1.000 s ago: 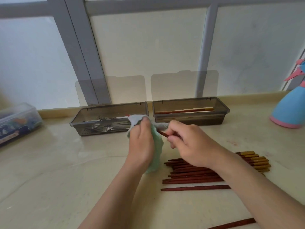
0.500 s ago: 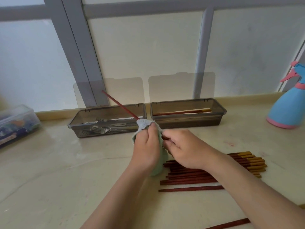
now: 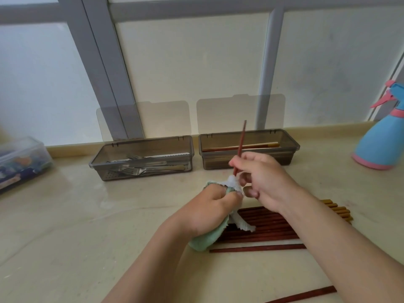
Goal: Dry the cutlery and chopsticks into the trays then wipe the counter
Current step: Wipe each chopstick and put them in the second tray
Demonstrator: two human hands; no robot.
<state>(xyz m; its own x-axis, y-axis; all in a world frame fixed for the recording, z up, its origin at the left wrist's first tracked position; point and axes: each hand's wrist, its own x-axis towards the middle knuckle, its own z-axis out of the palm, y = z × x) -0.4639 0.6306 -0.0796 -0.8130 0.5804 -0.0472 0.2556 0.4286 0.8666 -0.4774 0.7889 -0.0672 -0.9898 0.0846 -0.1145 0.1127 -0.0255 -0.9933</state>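
The chopstick (image 3: 242,136) has swung from leaning left to near upright. The right hand (image 3: 264,182) fingers pinch it, and the left hand (image 3: 209,209) grips the cloth (image 3: 202,240) round its lower end. Its tray (image 3: 215,163) lies just behind, along the back edge of the counter (image 3: 65,219).

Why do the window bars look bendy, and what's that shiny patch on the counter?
Head view: the wide-angle lens makes the window frame lean and bow near the edges; head view: daylight through the frosted panes bounces off the glossy counter, a pale glare before the cutlery tray.
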